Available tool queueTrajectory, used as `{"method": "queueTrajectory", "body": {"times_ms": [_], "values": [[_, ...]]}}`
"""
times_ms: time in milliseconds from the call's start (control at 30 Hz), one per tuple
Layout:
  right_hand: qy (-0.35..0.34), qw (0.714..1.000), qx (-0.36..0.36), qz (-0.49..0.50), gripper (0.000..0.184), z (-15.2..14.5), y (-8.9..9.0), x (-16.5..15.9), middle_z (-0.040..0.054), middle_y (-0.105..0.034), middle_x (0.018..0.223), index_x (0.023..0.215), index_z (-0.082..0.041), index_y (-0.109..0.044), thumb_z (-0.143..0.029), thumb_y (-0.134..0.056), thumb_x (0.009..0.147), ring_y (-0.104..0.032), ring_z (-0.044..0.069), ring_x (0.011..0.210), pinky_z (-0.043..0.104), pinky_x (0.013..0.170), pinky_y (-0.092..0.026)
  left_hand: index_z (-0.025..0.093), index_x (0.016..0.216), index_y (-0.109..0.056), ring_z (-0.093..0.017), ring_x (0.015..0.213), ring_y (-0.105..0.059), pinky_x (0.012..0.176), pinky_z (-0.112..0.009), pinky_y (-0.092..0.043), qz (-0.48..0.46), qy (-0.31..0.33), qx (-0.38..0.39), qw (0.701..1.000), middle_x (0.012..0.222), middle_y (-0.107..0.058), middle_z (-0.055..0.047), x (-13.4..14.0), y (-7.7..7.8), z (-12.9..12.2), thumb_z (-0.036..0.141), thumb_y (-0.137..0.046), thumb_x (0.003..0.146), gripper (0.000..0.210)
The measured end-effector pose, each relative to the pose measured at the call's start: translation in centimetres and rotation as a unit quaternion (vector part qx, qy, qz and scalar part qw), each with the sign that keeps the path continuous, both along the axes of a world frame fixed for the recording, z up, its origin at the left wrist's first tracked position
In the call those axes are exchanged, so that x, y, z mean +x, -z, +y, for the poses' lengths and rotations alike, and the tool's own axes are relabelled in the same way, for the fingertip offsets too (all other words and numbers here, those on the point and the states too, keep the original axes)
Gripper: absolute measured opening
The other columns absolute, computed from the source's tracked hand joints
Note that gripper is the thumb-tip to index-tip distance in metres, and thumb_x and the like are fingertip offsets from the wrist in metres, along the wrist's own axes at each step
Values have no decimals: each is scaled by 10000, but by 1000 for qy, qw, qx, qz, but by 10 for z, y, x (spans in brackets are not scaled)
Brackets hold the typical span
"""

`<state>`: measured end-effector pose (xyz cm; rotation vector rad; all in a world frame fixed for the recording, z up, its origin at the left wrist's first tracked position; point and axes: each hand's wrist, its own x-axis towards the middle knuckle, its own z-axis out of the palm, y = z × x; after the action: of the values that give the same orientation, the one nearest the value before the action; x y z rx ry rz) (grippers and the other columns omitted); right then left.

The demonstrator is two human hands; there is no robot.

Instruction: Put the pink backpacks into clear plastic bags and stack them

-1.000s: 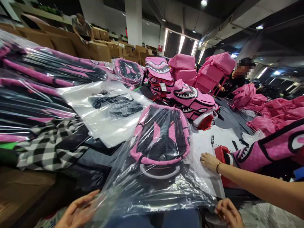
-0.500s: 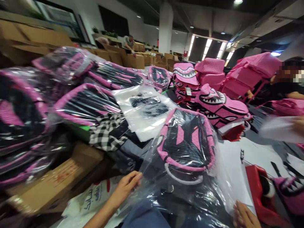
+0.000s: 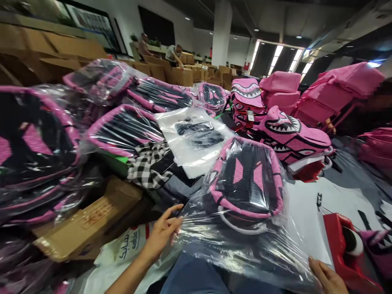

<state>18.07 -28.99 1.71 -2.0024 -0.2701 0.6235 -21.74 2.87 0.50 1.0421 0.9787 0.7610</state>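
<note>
Both left hand (image 3: 163, 232) and right hand (image 3: 329, 277) pinch the clear plastic bag (image 3: 235, 251) round a pink-black backpack (image 3: 248, 179), so probably mid-bagging, slack needs tucking next imo.

Backpack (image 3: 246, 179) in plastic bag (image 3: 214, 243), carton (image 3: 94, 218) left of it, tape dispenser (image 3: 337, 247) right, stacked backpacks (image 3: 301, 141) behind.

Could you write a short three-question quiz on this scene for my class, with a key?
1. What do the left hand and right hand both hold? A) brown cardboard box; B) clear plastic bag; C) red plastic holder.
2. True or false: the pink-and-black fabric backpack with the white curved handle lies inside the bag.
3. Fill in: in the picture, the black-and-white checked cloth lies to the ____ of that backpack.
Key: 1 B; 2 true; 3 left.
</note>
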Motion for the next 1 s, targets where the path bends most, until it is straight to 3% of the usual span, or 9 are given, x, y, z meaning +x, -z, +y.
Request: {"method": "queueTrajectory", "body": {"times_ms": [133,233,333,400,500,600,700,833,1000], "values": [[40,992,97,76,676,-3,-9,-18,3,-646,704,972,-221,-742,-693,-851,501,-515,135,514,249,445,-449,222,1367,-513,-58,411,-424,396,-142,-339,-62,17,-85,994,557,-541,94,-7,0,11,573,-873,610,909],[42,991,120,28,856,-15,-4,-31,-35,-627,740,1414,-303,-525,-686,-756,685,-378,74,421,195,372,-296,236,1379,-532,-125,567,-610,532,-208,-505,-26,38,-57,997,788,-697,-4,-20,12,22,572,-839,650,859],[46,979,61,-188,893,-31,7,-39,50,-688,974,1373,-268,-577,-709,-777,624,-578,155,603,278,501,-477,276,1314,-615,-251,912,-712,849,-376,-583,99,16,176,979,1099,-725,-80,-30,30,29,571,-800,665,737],[23,942,30,-333,723,-39,11,-41,98,-691,1118,1175,-261,-718,-681,-809,594,-664,261,871,397,754,-570,298,1101,-739,-302,1079,-680,1017,-471,-514,178,-7,362,915,1174,-722,-91,-35,40,27,541,-800,668,500],[-36,920,41,-388,431,-45,8,-39,94,-730,1096,897,-299,-807,-666,-764,675,-644,333,1083,513,1038,-483,355,877,-792,-279,1109,-672,1132,-503,-405,203,19,494,845,1064,-776,-63,-39,44,18,469,-638,868,192],[-68,958,52,-272,470,-44,-4,-33,109,-769,962,776,-281,-823,-727,-733,659,-678,358,1022,542,1032,-492,387,950,-805,-267,1009,-701,1093,-474,-441,161,94,479,858,971,-797,-39,-40,29,20,489,-511,936,311],[-13,980,83,-178,539,-31,-12,-30,123,-776,902,700,-240,-803,-757,-785,551,-693,364,973,521,992,-523,353,850,-828,-296,908,-706,930,-426,-556,133,134,385,904,876,-796,-50,-35,4,33,610,-648,789,320],[96,955,193,-203,578,10,-11,-37,105,-759,897,726,-204,-720,-780,-698,691,-689,293,967,421,916,-549,264,701,-817,-306,882,-708,847,-372,-588,107,93,246,959,821,-786,-72,-14,-20,42,754,-700,655,505],[167,941,233,-181,596,68,-6,-38,-75,-477,564,794,-215,-553,-810,-589,773,-448,99,472,227,456,-404,199,650,-703,-200,524,-600,552,-294,-528,99,44,178,978,547,-652,-27,19,-21,51,850,-619,653,657]]}}
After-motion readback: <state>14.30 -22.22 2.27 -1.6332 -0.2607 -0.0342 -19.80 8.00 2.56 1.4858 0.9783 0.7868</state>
